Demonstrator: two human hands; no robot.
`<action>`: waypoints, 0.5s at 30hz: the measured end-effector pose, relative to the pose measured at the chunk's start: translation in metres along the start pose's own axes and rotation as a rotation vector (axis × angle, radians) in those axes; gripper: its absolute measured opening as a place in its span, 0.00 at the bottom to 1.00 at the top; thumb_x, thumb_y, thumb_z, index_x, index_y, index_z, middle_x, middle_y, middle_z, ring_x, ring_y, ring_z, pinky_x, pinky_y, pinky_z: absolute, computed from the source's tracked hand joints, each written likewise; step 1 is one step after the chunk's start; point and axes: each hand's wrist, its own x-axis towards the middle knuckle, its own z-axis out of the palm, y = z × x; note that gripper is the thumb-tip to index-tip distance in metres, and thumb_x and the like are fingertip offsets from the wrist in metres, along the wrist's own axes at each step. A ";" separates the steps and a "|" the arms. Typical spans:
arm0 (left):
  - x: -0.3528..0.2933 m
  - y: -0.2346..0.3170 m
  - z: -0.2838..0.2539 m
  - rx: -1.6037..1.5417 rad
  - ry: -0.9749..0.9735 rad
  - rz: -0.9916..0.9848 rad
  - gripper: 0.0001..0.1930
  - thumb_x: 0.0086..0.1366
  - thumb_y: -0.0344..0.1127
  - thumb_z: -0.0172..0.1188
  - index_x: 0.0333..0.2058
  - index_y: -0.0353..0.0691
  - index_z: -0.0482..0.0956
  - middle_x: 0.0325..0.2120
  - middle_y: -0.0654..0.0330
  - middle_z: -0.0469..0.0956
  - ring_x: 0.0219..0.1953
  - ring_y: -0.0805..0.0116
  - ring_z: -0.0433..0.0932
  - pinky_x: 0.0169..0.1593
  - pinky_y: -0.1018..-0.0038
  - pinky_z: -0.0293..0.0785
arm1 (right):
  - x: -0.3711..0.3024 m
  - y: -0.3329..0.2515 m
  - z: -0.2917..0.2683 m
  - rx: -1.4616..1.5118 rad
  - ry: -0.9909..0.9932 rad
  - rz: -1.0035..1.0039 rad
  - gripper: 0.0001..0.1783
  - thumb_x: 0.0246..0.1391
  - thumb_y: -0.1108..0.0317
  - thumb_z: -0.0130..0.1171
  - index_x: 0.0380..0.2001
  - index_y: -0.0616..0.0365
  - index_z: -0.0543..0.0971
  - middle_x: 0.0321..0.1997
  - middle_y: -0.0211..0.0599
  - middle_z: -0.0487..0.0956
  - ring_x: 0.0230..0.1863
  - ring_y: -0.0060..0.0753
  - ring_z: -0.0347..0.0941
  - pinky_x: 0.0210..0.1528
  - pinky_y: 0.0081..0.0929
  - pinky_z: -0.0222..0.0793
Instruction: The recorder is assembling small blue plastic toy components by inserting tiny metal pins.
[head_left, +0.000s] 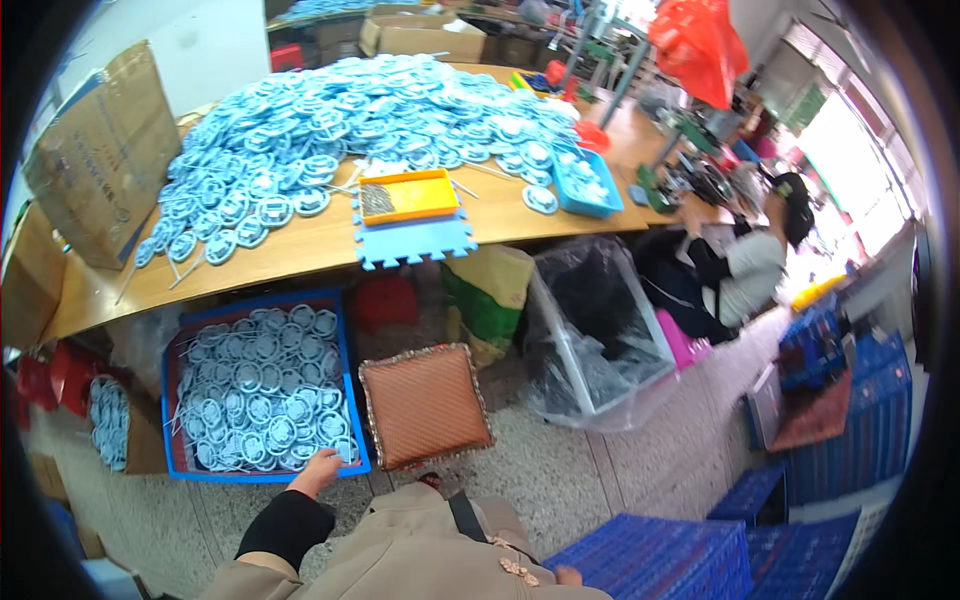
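My left hand [318,474] reaches down to the front rim of a blue crate [364,440], close to its right corner. Its fingers are bent over that rim. Inside the crate lie many light-blue round plastic pieces with thin white stems [250,378], heaped in rough rows. Only a small part of my right hand [568,577] shows at the lower edge, beside a stack of blue crates [650,560]; its fingers are hidden. Directly right of the open crate stands a stool with a square brown woven cushion [427,407].
A wooden table [300,255] bears a big heap of similar blue pieces [330,120], a yellow tray [425,195] and a blue basket [588,190]. Below it stands a plastic-lined bin [600,340]. A co-worker [750,265] sits at the right. Cardboard [105,155] stands left.
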 end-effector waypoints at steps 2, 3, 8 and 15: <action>-0.005 0.027 0.033 -0.038 -0.101 0.068 0.24 0.57 0.39 0.59 0.53 0.44 0.71 0.33 0.60 0.78 0.32 0.68 0.77 0.29 0.69 0.74 | 0.020 -0.047 -0.040 -0.140 0.024 0.011 0.11 0.55 0.62 0.52 0.28 0.59 0.76 0.28 0.38 0.78 0.29 0.36 0.77 0.26 0.31 0.71; -0.016 0.058 0.052 -0.159 -0.140 0.081 0.25 0.58 0.40 0.58 0.54 0.44 0.70 0.34 0.60 0.77 0.33 0.69 0.77 0.30 0.70 0.74 | 0.034 -0.071 -0.060 -0.210 0.039 0.013 0.11 0.55 0.62 0.52 0.29 0.59 0.76 0.28 0.38 0.78 0.29 0.36 0.77 0.25 0.31 0.71; 0.008 0.070 0.139 -0.163 0.140 0.267 0.24 0.60 0.37 0.58 0.53 0.33 0.69 0.39 0.55 0.78 0.39 0.67 0.77 0.39 0.72 0.74 | 0.165 -0.258 -0.128 -0.590 0.044 -0.083 0.11 0.56 0.61 0.52 0.34 0.58 0.76 0.30 0.38 0.78 0.26 0.33 0.76 0.23 0.29 0.71; -0.062 0.109 0.249 -0.396 0.183 -0.141 0.24 0.60 0.38 0.57 0.53 0.33 0.70 0.42 0.50 0.77 0.41 0.64 0.77 0.42 0.69 0.74 | 0.329 -0.533 -0.029 -0.657 -0.020 -0.405 0.08 0.56 0.67 0.53 0.37 0.59 0.74 0.27 0.35 0.76 0.22 0.27 0.74 0.20 0.19 0.67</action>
